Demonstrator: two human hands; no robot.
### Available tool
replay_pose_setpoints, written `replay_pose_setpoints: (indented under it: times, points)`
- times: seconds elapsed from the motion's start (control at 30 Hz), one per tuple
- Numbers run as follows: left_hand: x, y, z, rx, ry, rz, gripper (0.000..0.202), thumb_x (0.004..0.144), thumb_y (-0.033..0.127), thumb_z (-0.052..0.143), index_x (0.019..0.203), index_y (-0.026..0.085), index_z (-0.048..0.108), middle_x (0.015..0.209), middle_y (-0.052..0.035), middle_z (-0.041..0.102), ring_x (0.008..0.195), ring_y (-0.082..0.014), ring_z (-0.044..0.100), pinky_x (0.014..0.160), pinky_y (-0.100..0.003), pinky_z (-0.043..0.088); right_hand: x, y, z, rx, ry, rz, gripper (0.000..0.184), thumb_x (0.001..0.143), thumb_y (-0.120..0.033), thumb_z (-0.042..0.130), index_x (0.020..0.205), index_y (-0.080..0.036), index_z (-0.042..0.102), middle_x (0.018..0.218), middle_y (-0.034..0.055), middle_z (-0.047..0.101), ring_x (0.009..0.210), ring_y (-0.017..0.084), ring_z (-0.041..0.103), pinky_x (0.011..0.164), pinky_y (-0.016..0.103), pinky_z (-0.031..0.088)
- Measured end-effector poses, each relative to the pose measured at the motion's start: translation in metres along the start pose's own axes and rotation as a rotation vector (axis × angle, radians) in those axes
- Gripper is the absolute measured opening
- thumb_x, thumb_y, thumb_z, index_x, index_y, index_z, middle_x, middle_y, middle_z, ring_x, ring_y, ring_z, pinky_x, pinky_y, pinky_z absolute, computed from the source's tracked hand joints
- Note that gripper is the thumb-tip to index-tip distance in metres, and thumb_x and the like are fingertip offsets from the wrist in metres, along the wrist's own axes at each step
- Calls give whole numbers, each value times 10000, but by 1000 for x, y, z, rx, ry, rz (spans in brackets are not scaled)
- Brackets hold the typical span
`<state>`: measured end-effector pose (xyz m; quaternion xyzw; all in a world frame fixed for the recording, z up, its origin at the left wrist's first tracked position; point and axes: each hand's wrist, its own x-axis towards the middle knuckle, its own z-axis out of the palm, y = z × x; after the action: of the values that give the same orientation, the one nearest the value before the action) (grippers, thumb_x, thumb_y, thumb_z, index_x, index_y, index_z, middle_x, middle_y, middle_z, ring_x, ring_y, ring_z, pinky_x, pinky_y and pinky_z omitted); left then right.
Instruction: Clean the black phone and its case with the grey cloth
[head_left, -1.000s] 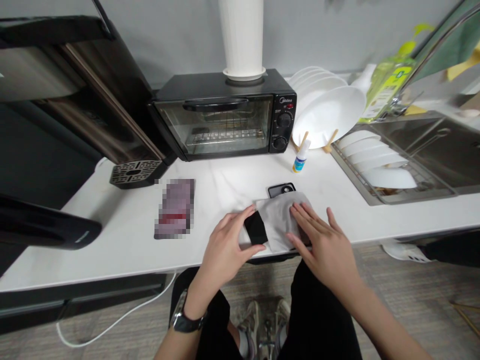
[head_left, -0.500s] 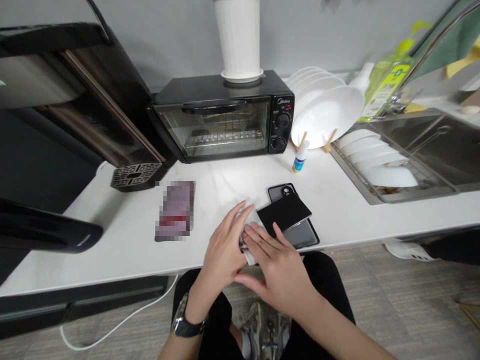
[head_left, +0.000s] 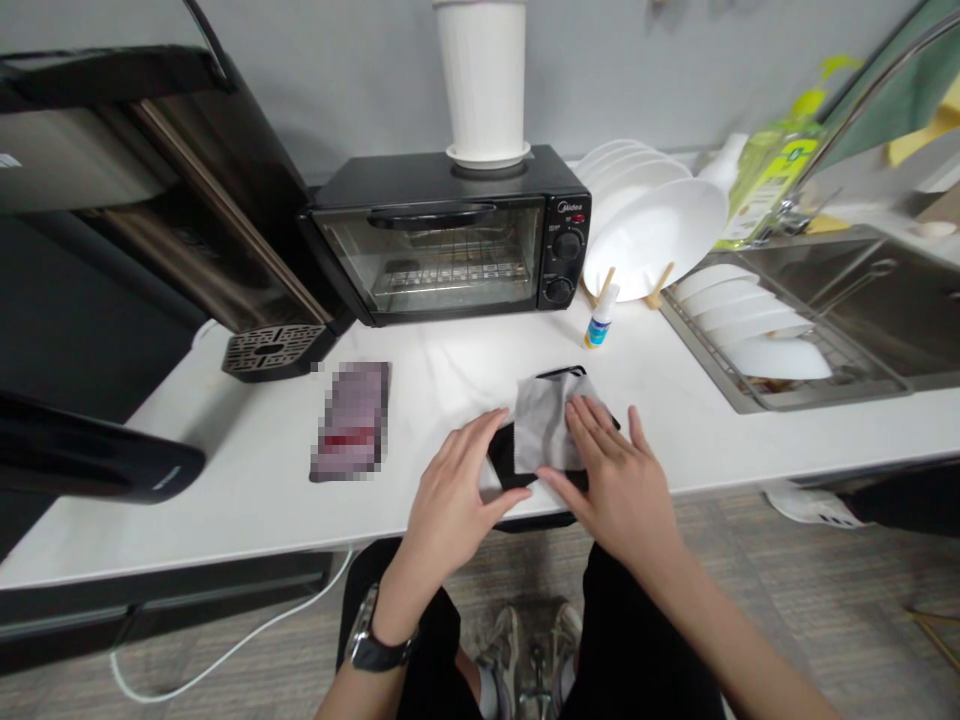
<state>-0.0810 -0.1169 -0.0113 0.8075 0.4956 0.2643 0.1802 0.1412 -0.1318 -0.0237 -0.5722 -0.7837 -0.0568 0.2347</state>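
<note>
Left hand [head_left: 450, 505]: open, curved, fingertips just beside grey cloth [head_left: 544, 425].
Right hand [head_left: 607, 480]: open, fingers flat on cloth.
Cloth: lying over black phone [head_left: 559, 372], on white surface [head_left: 225, 510].

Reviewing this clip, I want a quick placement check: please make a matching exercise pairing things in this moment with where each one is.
Things:
1 grey cloth
2 wristwatch
3 small blue-labelled bottle
4 white dishes

Places:
A on the left wrist
B in the wire rack
C under the right hand
D standing on the white counter

Pairs: 1-C, 2-A, 3-D, 4-B
</note>
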Motion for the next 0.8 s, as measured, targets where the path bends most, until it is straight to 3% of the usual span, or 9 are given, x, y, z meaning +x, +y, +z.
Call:
replay_pose_setpoints:
  times: [0.1, 0.2, 0.33, 0.43, 0.5, 0.6, 0.73, 0.8]
  points:
    - [0, 0, -1, -12, -13, 0, 822, 885, 222, 754, 1585, 309, 333, 1572, -75, 519, 1434, -273, 496, 1207, -471, 424, -10, -34, 0, 118, -73, -115, 818, 992, -682, 487, 1499, -40, 511, 1562, 197, 534, 1479, 341, 508, 1241, 618, 391]
    - [1, 0, -1, -10, -25, -12, 865, 827, 68, 688, 1584, 303, 342, 1570, -70, 518, 1428, -270, 499, 1208, -465, 423, -18, -47, -4, 223, -126, -181, 788, 994, -683, 485, 1513, -91, 502, 1557, 155, 551, 1475, 297, 521, 1261, 601, 373]
    - [1, -1, -2, 7, -22, -2, 847, 869, 231, 783, 1585, 312, 338, 1568, -69, 521, 1425, -273, 498, 1202, -464, 425, -8, -16, -7, 197, -121, -109, 612, 1046, -563, 481, 1526, -184, 503, 1560, 111, 553, 1464, 291, 534, 1268, 642, 327]
    - [1, -1, 0, 17, -1, 4, 859, 873, 360, 816, 1583, 314, 334, 1562, -67, 531, 1418, -260, 503, 1205, -450, 419, 6, 11, -5, 75, -56, -4, 595, 1060, -530, 461, 1527, -163, 501, 1555, 130, 555, 1453, 320, 542, 1244, 674, 340]
    - [1, -2, 1, 16, 6, 3, 864, 870, 364, 820, 1582, 312, 332, 1565, -66, 529, 1421, -256, 498, 1209, -443, 413, 13, 15, -1, 31, -23, 40, 671, 1041, -585, 467, 1512, -110, 511, 1552, 168, 551, 1445, 348, 546, 1231, 684, 351]
    - [2, -2, 1, 5, 9, -1, 850, 876, 330, 810, 1582, 302, 338, 1571, -67, 522, 1419, -260, 497, 1204, -438, 416, 12, -7, 3, 73, -36, 3, 808, 993, -680, 485, 1497, -49, 516, 1556, 201, 540, 1468, 364, 517, 1242, 657, 356]
    - [1, -2, -1, -6, -10, 3, 822, 870, 123, 736, 1580, 281, 352, 1563, -68, 528, 1405, -253, 508, 1196, -418, 421, -1, -48, 3, 241, -141, -162, 831, 984, -718, 459, 1497, -66, 520, 1571, 164, 534, 1497, 305, 490, 1288, 584, 327]
    - [1, -2, -2, 1, -18, -4, 821, 861, 86, 721, 1574, 276, 362, 1552, -64, 536, 1398, -245, 510, 1196, -405, 419, -4, -51, 1, 294, -182, -193, 788, 993, -707, 455, 1496, -105, 527, 1579, 137, 529, 1489, 284, 504, 1288, 592, 322]
